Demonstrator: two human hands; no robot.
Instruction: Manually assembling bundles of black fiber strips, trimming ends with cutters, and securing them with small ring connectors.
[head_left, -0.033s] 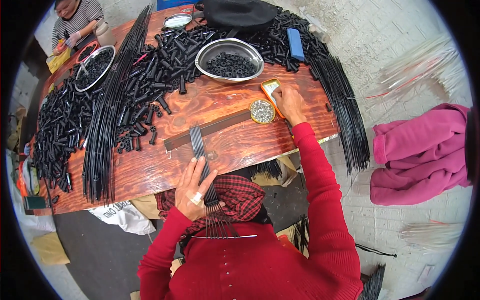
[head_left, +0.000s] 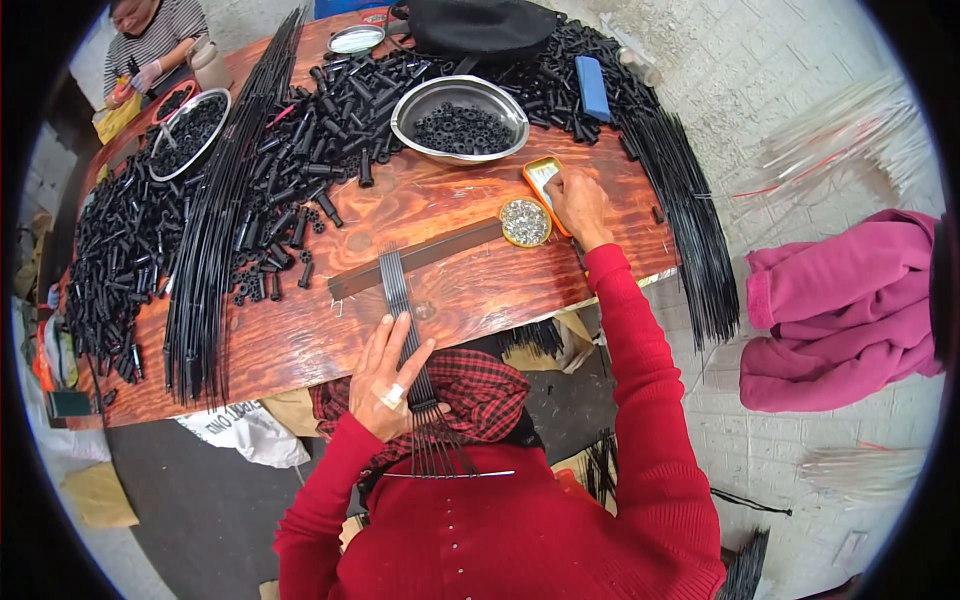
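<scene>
My left hand, with a white strip round one finger, lies over a flat row of thin black rods. Its fingers are stretched across them and the thumb tip shows on the far side. The rods' upper ends rest across a dark brown bar on the table. Their lower ends fan out over my lap, along a thin pale wire. My right hand reaches into a small orange tray with its fingertips pinched; what they hold is hidden. Beside it stands a round tub of small silvery pieces.
Black plastic tubes are heaped across the table's far side, around a steel bowl of small black parts. Long bundles of black rods lie left and right. A co-worker sits far left. A pink garment hangs right.
</scene>
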